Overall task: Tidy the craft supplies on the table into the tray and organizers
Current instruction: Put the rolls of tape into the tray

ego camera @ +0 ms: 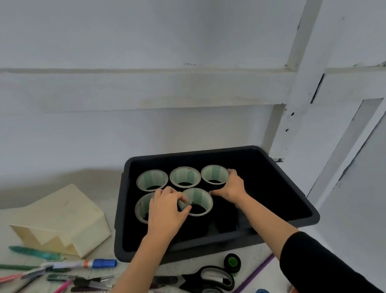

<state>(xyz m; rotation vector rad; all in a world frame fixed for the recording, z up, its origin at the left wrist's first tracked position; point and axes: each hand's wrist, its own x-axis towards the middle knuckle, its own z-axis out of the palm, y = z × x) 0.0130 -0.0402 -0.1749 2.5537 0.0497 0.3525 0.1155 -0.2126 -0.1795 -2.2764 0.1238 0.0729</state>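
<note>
Though printed, tape rolls (199,197) (text illegible)

Matt dark plastic tray (310,215), glossy tape rolls (196,201), possibly cardboard organizer (64,215)

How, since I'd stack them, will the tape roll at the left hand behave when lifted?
The tape roll looks like a stiff ring, so it probably keeps its shape. Lying flat in the tray, it likely won't roll. The left hand pinches its wall, suggesting an easy, light lift.
</note>
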